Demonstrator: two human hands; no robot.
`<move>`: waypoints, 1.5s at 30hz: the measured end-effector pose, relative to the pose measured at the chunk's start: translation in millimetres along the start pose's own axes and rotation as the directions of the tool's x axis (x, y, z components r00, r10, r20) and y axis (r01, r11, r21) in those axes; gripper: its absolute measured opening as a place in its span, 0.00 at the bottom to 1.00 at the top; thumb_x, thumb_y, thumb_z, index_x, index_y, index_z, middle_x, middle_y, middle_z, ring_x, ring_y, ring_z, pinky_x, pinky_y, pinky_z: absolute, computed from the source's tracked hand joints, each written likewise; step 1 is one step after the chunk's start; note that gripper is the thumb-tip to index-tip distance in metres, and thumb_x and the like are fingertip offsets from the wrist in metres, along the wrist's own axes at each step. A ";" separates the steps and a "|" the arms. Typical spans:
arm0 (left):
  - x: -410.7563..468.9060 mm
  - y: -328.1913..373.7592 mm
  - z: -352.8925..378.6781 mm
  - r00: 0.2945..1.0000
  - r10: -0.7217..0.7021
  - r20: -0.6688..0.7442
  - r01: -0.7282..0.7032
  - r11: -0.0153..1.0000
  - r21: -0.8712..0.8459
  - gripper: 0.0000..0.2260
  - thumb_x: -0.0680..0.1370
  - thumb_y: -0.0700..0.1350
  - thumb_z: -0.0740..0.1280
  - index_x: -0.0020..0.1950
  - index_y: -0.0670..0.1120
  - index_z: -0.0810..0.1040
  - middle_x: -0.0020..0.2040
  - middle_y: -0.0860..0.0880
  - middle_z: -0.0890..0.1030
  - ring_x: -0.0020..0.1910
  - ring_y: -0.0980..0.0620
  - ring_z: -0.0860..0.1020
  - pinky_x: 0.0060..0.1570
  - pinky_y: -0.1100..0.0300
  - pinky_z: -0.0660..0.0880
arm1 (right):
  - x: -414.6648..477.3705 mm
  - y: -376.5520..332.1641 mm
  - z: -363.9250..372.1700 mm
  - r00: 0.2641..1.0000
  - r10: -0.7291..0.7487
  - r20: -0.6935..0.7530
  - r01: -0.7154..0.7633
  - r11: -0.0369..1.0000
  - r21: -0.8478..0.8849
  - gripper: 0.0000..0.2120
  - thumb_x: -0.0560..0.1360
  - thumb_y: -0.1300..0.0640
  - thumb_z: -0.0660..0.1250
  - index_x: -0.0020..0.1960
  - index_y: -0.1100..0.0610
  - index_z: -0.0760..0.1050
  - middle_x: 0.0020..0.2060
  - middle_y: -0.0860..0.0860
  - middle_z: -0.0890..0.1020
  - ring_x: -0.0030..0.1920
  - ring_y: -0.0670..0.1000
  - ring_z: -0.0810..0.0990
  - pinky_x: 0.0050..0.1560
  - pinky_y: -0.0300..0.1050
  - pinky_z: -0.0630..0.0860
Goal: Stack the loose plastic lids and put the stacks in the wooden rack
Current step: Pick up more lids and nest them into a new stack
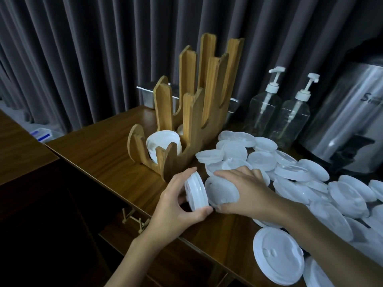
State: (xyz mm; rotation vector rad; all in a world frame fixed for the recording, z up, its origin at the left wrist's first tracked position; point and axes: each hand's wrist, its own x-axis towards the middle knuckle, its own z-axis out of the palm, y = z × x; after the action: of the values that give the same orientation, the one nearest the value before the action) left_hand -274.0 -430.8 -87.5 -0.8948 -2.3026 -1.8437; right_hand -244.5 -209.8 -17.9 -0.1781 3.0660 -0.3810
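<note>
My left hand [178,206] grips a short stack of white plastic lids [195,191] held on edge, just in front of the wooden rack [186,129]. My right hand [246,189] holds a single white lid [219,190], tilted, right beside that stack. Many loose white lids [290,175] lie heaped on the wooden counter to the right. A stack of lids [161,146] sits in the rack's nearest slot; the taller slots behind look bare from here.
Two clear pump bottles [277,112] and a steel drinks urn [352,119] stand behind the heap. A metal tub [149,94] sits behind the rack. Grey curtains hang at the back. The counter edge [116,183] drops off to the left.
</note>
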 end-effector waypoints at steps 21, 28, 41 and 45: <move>-2.3 5.2 2.2 1.000 0.019 0.024 -0.016 0.994 -0.107 0.36 0.68 0.60 0.80 0.71 0.65 0.67 0.68 0.65 0.73 0.69 0.57 0.74 0.59 0.62 0.79 | -10.0 -10.0 9.1 0.998 -0.017 -0.068 0.059 0.733 0.678 0.37 0.68 0.40 0.75 0.71 0.33 0.61 0.67 0.36 0.75 0.64 0.37 0.76 0.60 0.36 0.77; -3.7 10.4 3.6 0.999 0.050 0.019 -0.048 0.991 -0.128 0.37 0.69 0.61 0.79 0.74 0.58 0.68 0.68 0.62 0.75 0.68 0.55 0.76 0.61 0.56 0.80 | -11.0 -14.5 16.2 0.998 -0.069 -0.001 0.045 0.640 0.767 0.38 0.72 0.47 0.77 0.76 0.40 0.61 0.63 0.33 0.78 0.63 0.37 0.78 0.56 0.32 0.77; -1.2 12.9 6.9 0.992 0.098 0.082 -0.098 0.995 -0.006 0.37 0.71 0.64 0.75 0.77 0.63 0.62 0.74 0.64 0.70 0.74 0.56 0.69 0.71 0.57 0.72 | -9.8 -9.1 14.6 0.995 -0.089 0.052 0.014 0.615 0.789 0.38 0.70 0.45 0.74 0.75 0.44 0.61 0.65 0.42 0.78 0.62 0.39 0.79 0.56 0.35 0.78; 9.8 17.0 14.7 0.986 0.144 0.082 -0.148 0.988 0.046 0.35 0.73 0.57 0.78 0.76 0.56 0.66 0.72 0.58 0.72 0.72 0.52 0.71 0.67 0.60 0.74 | -9.2 -4.1 7.5 0.995 -0.092 0.046 0.016 0.574 0.819 0.42 0.67 0.41 0.77 0.75 0.42 0.61 0.67 0.45 0.79 0.65 0.43 0.79 0.61 0.40 0.77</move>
State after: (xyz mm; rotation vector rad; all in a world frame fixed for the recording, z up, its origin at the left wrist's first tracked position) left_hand -269.7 -411.6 -73.0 -1.1155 -2.2495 -1.7123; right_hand -234.5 -214.5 -23.8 -0.2252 2.4406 -1.6806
